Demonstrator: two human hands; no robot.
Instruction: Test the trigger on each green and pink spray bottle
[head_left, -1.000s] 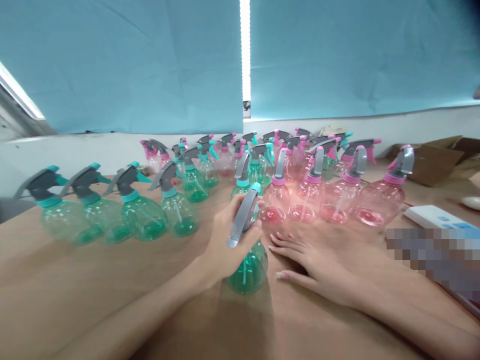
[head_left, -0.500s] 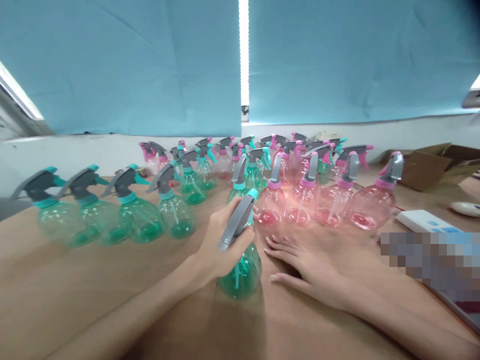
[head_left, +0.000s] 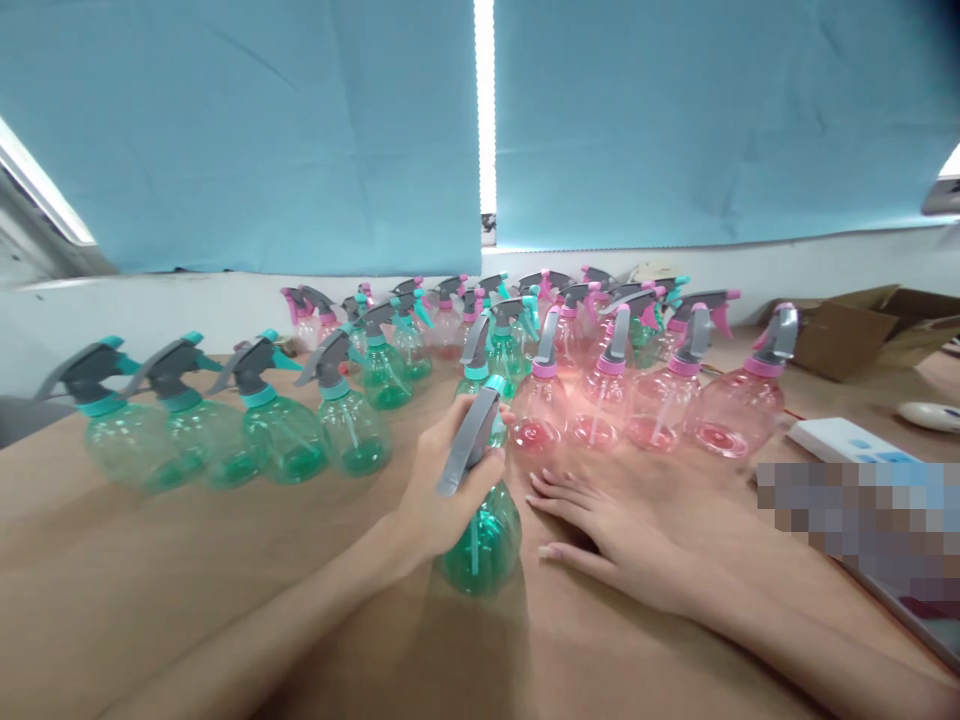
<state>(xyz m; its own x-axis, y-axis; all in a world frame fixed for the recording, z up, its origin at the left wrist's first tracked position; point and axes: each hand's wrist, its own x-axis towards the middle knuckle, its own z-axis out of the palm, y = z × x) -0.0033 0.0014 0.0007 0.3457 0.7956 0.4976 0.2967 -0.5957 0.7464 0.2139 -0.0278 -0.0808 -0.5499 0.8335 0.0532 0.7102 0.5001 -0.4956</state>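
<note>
My left hand (head_left: pixel 442 480) is wrapped round the neck of a green spray bottle (head_left: pixel 484 545) with a grey and teal trigger head. That bottle is upright at the middle of the table, and some of its neck is hidden by my fingers. Flat on the tabletop to its right lies my right hand (head_left: pixel 607 525), fingers stretched out and holding nothing. Just beyond my right hand, a row of pink spray bottles (head_left: pixel 600 410) faces me. Several green spray bottles (head_left: pixel 281 435) line up on the left. Another green spray bottle (head_left: pixel 474 372) stands right behind the held one.
More pink and green spray bottles (head_left: pixel 446 320) crowd the back of the wooden table (head_left: pixel 360 640). At the right are an open cardboard box (head_left: pixel 847 335), a white computer mouse (head_left: pixel 930 416), a white and blue box (head_left: pixel 847 440) and a blurred-out patch. Blue sheets hang behind.
Nearly everything stays the same. The view shifts very slightly; my left hand keeps its grip on the green spray bottle and my right hand stays flat.
</note>
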